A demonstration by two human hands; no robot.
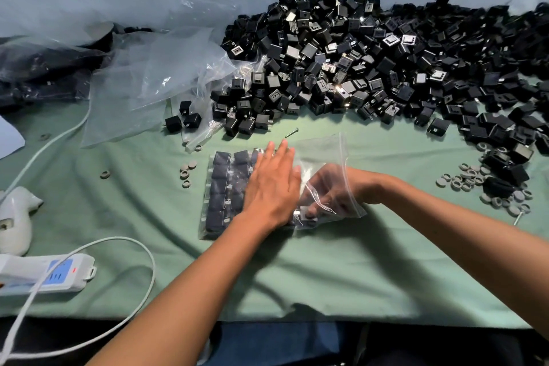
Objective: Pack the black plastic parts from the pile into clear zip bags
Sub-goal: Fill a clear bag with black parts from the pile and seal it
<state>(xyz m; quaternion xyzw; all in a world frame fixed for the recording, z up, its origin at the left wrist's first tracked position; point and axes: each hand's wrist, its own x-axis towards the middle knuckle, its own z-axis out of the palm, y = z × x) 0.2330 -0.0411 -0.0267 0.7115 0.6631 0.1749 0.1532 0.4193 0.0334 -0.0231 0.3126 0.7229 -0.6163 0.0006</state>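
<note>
A: Black plastic parts (221, 184), status: several rows already lie flat inside the clear zip bag (323, 151), which sits on the green cloth (341, 270) just in front of the pile (371, 62).

B: Hands?

A: Left hand (273, 187) lies flat on top of the bag, fingers straight and slightly spread, pressing the packed rows. Right hand (329, 190) is inside the bag mouth, seen through the film; fingers curled round one part (309, 214) at the near edge.

B: Method note for seating it?

A: My judgement: keep the left palm down so the rows don't shift, slide the new part flush beside its neighbours, same orientation, then withdraw without dragging the film.

B: Risk?

A: Film bunching at the opening; rows buckling.
</note>
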